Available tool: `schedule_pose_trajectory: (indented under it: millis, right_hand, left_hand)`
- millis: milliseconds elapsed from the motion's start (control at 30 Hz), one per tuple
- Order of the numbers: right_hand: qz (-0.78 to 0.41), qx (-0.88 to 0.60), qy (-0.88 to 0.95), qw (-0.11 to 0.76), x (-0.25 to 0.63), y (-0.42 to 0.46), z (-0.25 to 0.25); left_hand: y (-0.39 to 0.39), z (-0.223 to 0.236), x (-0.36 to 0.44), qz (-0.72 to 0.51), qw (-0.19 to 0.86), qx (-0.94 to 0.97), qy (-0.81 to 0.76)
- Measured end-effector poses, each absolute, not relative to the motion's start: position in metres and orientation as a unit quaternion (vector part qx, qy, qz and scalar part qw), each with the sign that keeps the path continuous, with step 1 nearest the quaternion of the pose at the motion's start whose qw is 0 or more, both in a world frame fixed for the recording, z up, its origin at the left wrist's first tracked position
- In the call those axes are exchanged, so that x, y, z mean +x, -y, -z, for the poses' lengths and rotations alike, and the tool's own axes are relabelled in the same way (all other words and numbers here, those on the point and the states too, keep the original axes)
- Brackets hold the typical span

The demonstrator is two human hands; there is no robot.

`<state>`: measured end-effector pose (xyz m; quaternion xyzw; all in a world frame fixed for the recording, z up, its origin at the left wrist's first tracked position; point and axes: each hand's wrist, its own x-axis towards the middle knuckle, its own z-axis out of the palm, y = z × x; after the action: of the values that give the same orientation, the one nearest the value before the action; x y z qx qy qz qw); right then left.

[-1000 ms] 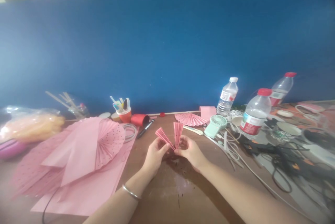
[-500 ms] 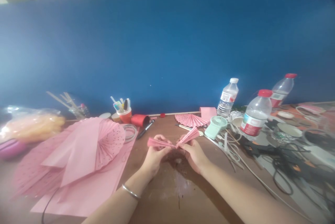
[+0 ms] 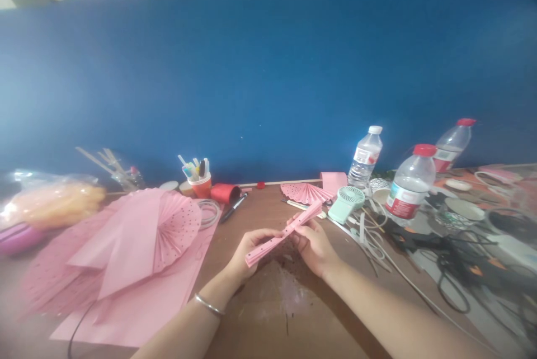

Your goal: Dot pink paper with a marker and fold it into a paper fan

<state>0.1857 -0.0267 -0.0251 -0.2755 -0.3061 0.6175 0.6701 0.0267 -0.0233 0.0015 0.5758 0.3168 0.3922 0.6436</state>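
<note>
A narrow pleated strip of pink paper (image 3: 268, 246) with dark dots is held above the brown table, slanting up to the right. My left hand (image 3: 250, 250) grips it near its middle from the left, fingers partly behind it. On the right, my right hand (image 3: 312, 241) pinches the strip at the middle and upper half; some of its fingertips are hidden. Beyond the hands lies an opened pink paper fan (image 3: 305, 192) with dots. To the left, larger pink pleated fans (image 3: 178, 225) are piled on flat pink sheets (image 3: 168, 314).
At the back stand a red cup (image 3: 201, 186) of pens, a red roll (image 3: 224, 193) and a black pen (image 3: 234, 207). To the right are a green handheld fan (image 3: 346, 203), a cutter knife (image 3: 308, 209), water bottles (image 3: 406, 185) and tangled cables (image 3: 453, 275). A blue partition (image 3: 260, 79) closes off the back.
The pleated paper's two halves stood up in a V, then spread apart. Now they lie nearly in one line, tilted, with the left end lowered toward me. Both hands have kept hold.
</note>
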Motion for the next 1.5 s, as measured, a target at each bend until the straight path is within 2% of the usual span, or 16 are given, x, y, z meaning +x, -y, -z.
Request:
schedule_pose_trajectory:
  millis: [133,367,767,1033,1500]
  right_hand:
    - [-0.612,-0.274,0.314,0.672,0.185,0.027,0.023]
    - [-0.627,-0.271,0.342,0.646,0.182,0.033,0.019]
    - [-0.626,-0.250,0.413,0.612,0.178,0.036,0.021]
    - [-0.620,-0.265,0.445,0.590,0.176,0.036,0.020]
    - [-0.612,-0.260,0.487,0.567,0.175,0.038,0.021]
  left_hand:
    - [0.021,0.002,0.026,-0.384,0.691,0.527,-0.312]
    - [0.021,0.005,0.028,-0.437,0.660,0.534,-0.298]
    - [0.017,0.009,0.030,-0.445,0.661,0.550,-0.250]
    - [0.021,0.009,0.032,-0.391,0.705,0.542,-0.235]
    - [0.025,0.005,0.034,-0.382,0.685,0.560,-0.267]
